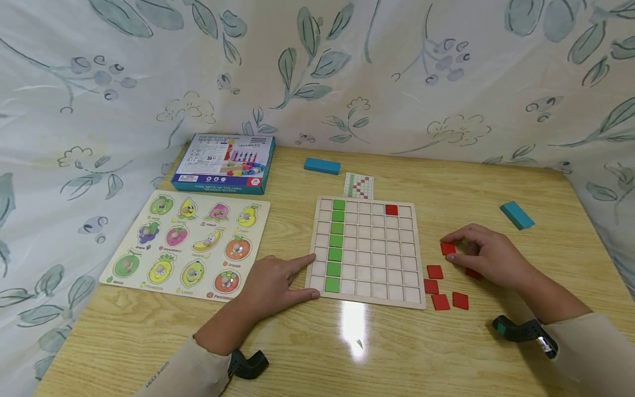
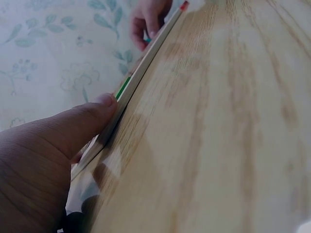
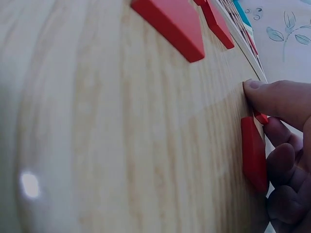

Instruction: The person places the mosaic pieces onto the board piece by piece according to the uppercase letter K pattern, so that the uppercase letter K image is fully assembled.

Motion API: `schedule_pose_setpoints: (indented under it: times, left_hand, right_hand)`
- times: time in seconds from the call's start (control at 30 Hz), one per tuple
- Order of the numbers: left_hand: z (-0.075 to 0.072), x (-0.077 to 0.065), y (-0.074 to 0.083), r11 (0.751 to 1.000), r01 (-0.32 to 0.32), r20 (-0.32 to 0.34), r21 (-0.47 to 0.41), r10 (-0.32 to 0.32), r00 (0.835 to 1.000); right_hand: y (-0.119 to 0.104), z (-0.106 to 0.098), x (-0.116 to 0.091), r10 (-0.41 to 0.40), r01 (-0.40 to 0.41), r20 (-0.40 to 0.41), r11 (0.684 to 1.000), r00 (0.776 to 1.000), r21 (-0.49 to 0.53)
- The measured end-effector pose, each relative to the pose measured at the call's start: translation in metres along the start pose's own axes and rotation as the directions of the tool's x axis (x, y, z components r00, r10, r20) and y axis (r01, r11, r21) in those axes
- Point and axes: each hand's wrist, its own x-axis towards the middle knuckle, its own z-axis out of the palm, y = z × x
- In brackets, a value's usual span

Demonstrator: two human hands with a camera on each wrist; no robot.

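A wooden grid board [image 1: 369,302] lies at the centre of the table in the head view. Green tiles [image 1: 335,241] fill its second column, and one red tile [image 1: 391,210] sits in the top row near the right. My left hand [image 1: 268,285] rests at the board's left edge, index finger and thumb extended against it. Right of the board, my right hand [image 1: 488,256] pinches a red square tile [image 1: 448,249] between thumb and index finger. Another red tile [image 1: 473,273] is partly hidden under that hand. Several loose red tiles [image 1: 435,272] lie between hand and board.
A fruit puzzle board [image 1: 186,242] lies at the left, with a boxed set [image 1: 223,162] behind it. A small pattern card [image 1: 359,186] touches the board's far side. Blue blocks [image 1: 322,165] lie at the back and right. Floral cloth [image 1: 317,71] hangs behind the table.
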Motion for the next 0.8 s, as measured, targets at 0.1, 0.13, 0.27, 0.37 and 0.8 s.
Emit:
schedule_pose_setpoints:
  times: [0.1, 0.13, 0.27, 0.37, 0.8]
  left_hand:
    - [0.0, 0.0, 0.0, 1.0, 0.0, -0.002, -0.002, 0.0, 1.0]
    - [0.0, 0.0, 0.0, 1.0, 0.0, -0.002, -0.003, 0.0, 1.0]
    - [0.0, 0.0, 0.0, 1.0, -0.001, -0.002, -0.001, 0.001, 1.0]
    - [0.0, 0.0, 0.0, 1.0, 0.0, 0.0, 0.002, 0.0, 1.0]
    - [-0.001, 0.001, 0.001, 1.0, 0.016, 0.012, 0.006, -0.016, 1.0]
  right_hand:
    - [0.0, 0.0, 0.0, -0.004, 0.004, 0.0, 1.0, 1.0, 0.001]
    - [0.0, 0.0, 0.0, -0.006, 0.006, 0.0, 1.0, 1.0, 0.003]
    - [-0.001, -0.001, 0.001, -0.007, 0.007, 0.0, 1.0, 1.0, 0.012]
    - [-0.002, -0.001, 0.002, -0.002, 0.002, 0.004, 1.0, 1.0, 0.016]
    - [-0.02, -0.004, 0.03, 0.01, -0.01, 0.049, 1.0, 0.999, 0.017]
